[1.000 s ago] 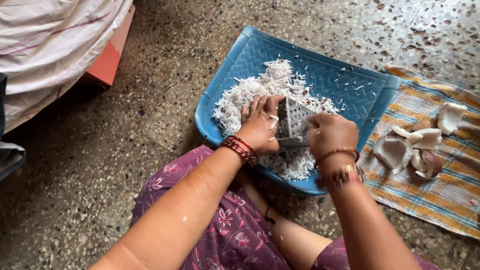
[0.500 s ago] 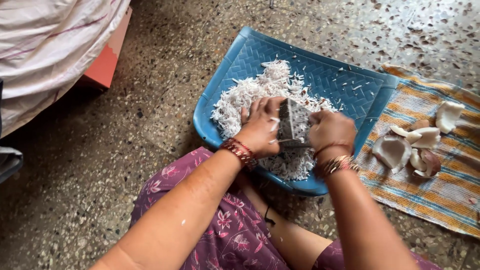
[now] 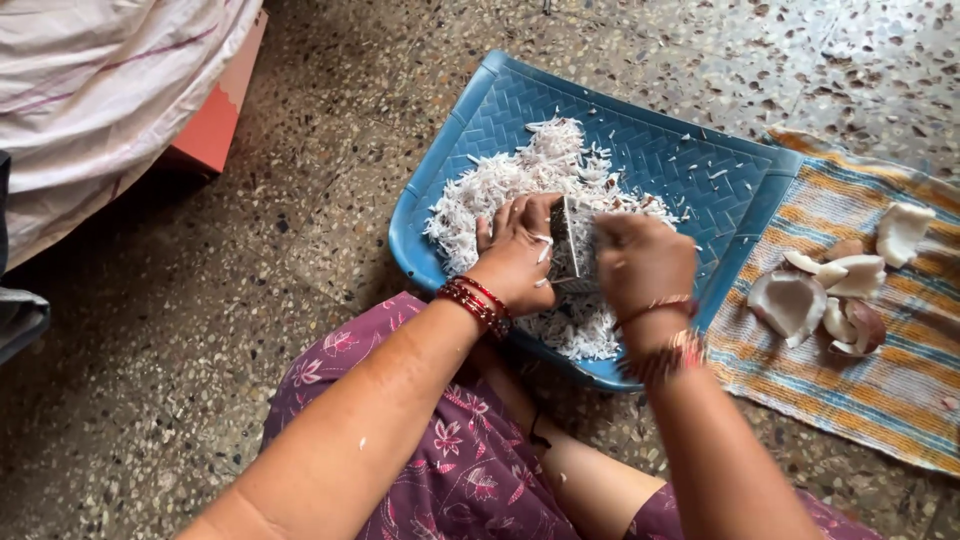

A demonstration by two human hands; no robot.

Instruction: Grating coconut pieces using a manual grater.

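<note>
A blue woven-pattern tray (image 3: 690, 170) lies on the floor with a heap of white grated coconut (image 3: 520, 180) in it. A metal grater (image 3: 572, 240) stands on the tray in the shreds. My left hand (image 3: 515, 250) grips the grater's left side and holds it steady. My right hand (image 3: 640, 262) is closed and pressed against the grater's right face. Whatever it holds is hidden under the fingers. Both wrists carry bangles.
A striped cloth (image 3: 880, 390) lies right of the tray with several coconut pieces (image 3: 830, 290) on it. A bed edge with pale sheet (image 3: 100, 90) and an orange box (image 3: 215, 125) stand at upper left. My legs in a purple floral garment (image 3: 450, 450) rest on the speckled floor.
My right hand has slid left and up along the grater's face, covering more of it. The left hand has stayed on the grater.
</note>
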